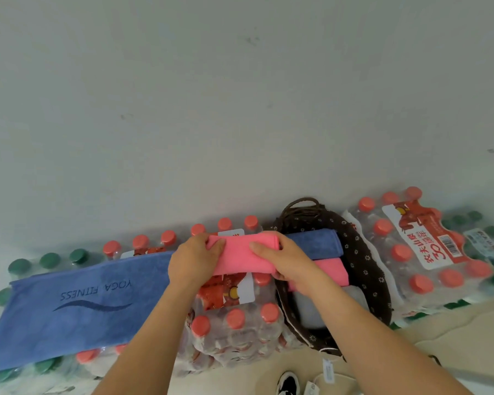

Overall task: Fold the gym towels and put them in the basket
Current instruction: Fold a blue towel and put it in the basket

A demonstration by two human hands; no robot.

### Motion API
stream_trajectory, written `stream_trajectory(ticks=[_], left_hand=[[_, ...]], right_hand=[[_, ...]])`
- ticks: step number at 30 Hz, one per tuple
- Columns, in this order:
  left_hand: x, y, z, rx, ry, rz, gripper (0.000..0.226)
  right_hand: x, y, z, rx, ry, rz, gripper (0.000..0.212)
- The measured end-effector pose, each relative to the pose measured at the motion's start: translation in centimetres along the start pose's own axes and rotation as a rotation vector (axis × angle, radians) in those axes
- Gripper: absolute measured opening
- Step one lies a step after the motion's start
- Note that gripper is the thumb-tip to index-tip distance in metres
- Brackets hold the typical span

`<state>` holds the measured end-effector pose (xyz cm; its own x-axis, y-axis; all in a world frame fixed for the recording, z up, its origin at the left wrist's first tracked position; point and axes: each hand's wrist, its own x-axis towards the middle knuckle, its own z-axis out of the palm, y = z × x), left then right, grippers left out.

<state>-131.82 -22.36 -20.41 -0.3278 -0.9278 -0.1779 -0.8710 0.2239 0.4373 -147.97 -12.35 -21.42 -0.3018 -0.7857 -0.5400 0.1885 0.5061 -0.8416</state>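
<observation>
Shrink-wrapped water packs point(234, 323) serve as the bench; both hands, left point(193, 262) and right point(283, 260), clasp the folded pink towel point(240, 256) beside the basket point(365, 269). Soft, light, floppy — best held by both ends.

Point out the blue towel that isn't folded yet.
The blue towel printed YOGA FITNESS, spread flat on the bottle packs; the other blue towel lies folded in the basket.

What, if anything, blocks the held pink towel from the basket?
Nothing visible. The left hand and right hand hold the pink towel at the open basket; folded towels already lie inside.
</observation>
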Motion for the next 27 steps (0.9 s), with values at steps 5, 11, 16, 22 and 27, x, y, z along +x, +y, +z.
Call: stream_trajectory(ticks=[5, 11, 16, 22, 27], left_hand=[[-0.2, 0.5, 0.1, 0.006, 0.053, -0.05, 0.031], [-1.5, 0.8, 0.5, 0.013, 0.279, 0.343, 0.034], [-4.3, 2.2, 1.1, 0.081, -0.04, 0.731, 0.061], [-4.5, 6.0, 5.0, 0.285, 0.084, 1.003, 0.047], [-2.5, 9.8, 8.5, 0.466, 0.073, 1.059, 0.057]], right_hand=[[0.7, -0.3, 0.7, 0.015, 0.087, -0.041, 0.017], [1.0, -0.7, -0.1, 0.161, 0.053, 0.097, 0.026], [-0.9, 0.1, -4.3, 0.391, -0.064, 0.135, 0.025], [-2.5, 3.4, -10.8, 0.359, 0.034, 0.161, 0.037], [-0.8, 4.0, -13.2, 0.226, 0.292, 0.11, 0.039]])
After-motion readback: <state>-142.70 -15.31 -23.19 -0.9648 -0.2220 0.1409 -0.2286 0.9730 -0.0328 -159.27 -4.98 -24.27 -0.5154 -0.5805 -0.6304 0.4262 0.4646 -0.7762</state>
